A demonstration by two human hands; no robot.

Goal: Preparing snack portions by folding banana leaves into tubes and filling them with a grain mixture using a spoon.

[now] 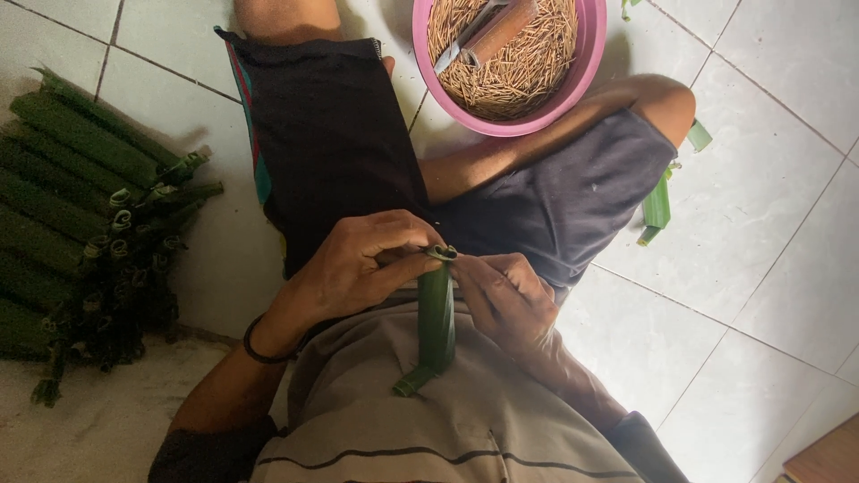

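Observation:
A rolled green leaf tube (pixel 436 317) stands upright over my lap, its far end folded shut. My left hand (pixel 362 264) grips the folded top of the tube with thumb and fingers. My right hand (pixel 506 300) pinches the same folded end from the right side; whether it holds a thin stick there I cannot tell. A black band circles my left wrist. I sit on a white tiled floor in dark shorts with my legs crossed.
A pink bowl (pixel 586 63) of thin tan sticks, with a knife (pixel 465 40) lying in it, sits beyond my knees. Several finished leaf rolls (pixel 85 210) are stacked on the left. Leaf scraps (pixel 658 206) lie at right. A wooden corner (pixel 828 461) shows bottom right.

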